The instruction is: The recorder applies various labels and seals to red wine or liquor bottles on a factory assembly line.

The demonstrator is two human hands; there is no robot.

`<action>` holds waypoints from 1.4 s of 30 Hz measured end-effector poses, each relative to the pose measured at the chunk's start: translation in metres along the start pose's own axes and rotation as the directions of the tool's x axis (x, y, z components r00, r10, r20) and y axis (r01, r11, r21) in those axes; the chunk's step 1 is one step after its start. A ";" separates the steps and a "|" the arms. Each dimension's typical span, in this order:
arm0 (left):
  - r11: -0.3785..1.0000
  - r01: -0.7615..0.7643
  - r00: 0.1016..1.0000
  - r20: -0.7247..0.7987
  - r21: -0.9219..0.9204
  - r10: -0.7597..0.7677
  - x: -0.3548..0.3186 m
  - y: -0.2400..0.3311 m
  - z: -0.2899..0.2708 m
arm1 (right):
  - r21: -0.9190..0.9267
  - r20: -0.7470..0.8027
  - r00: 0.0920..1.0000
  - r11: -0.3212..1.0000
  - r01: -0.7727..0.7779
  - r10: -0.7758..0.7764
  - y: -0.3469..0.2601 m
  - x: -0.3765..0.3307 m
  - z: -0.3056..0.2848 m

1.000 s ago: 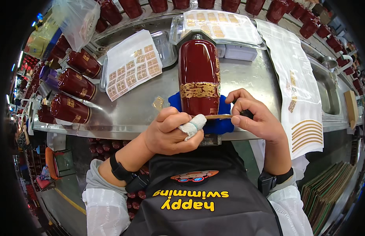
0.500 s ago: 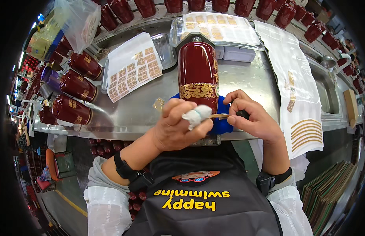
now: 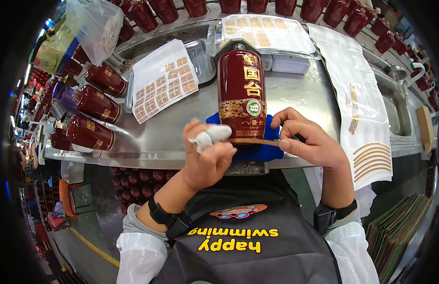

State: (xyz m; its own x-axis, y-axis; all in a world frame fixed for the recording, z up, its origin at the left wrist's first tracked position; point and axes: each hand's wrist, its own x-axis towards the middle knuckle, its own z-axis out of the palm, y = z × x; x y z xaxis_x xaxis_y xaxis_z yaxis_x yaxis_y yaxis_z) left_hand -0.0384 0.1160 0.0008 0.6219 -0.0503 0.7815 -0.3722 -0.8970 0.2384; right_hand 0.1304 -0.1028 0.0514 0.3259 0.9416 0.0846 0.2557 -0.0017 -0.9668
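A dark red bottle [image 3: 241, 87] with gold decoration lies with its neck away from me in a grey metal holder [image 3: 216, 51]. Its lower end rests on something blue [image 3: 257, 152]. Across that end runs a thin gold strip [image 3: 255, 141], close against the bottle. My right hand [image 3: 308, 142] pinches the strip's right end between thumb and forefinger. At the other end is my left hand [image 3: 205, 163], its fingers closed at the strip's left end. White wrapping [image 3: 214, 136] with a pale green band covers a finger of that hand.
Several red bottles [image 3: 89, 132] lie at the left, beside a sheet of gold stickers [image 3: 165, 85]. More sticker sheets lie on a tray [image 3: 264, 34] behind the holder. Curved gold strips [image 3: 372, 161] sit on a long white sheet [image 3: 345, 90] at right, near a sink [image 3: 394, 109].
The bottle has turned, so its gold characters and round emblem now face up. My left hand has moved left, and the gold strip now stretches across the bottle's lower end.
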 end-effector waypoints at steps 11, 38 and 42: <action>0.994 -0.106 0.993 0.059 -0.016 0.106 0.001 0.002 -0.009 | 0.023 0.058 0.992 0.994 0.108 -0.109 -0.028 -0.001 -0.004; 0.874 -0.478 0.874 0.144 0.084 0.464 0.036 -0.006 0.002 | -0.022 -0.094 0.996 1.000 -0.008 0.006 0.008 -0.014 -0.006; 0.871 -0.460 0.886 0.150 0.171 0.439 0.033 -0.003 0.007 | -0.011 -0.090 0.996 1.000 -0.019 0.018 0.008 -0.013 -0.006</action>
State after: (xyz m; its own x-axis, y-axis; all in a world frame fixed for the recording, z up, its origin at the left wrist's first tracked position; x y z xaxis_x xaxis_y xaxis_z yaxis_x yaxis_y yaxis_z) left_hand -0.0119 0.1138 0.0213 0.4910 -0.5040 0.7105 -0.4929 -0.8332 -0.2504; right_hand 0.1332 -0.1174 0.0442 0.4110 0.9074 0.0883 0.2590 -0.0234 -0.9656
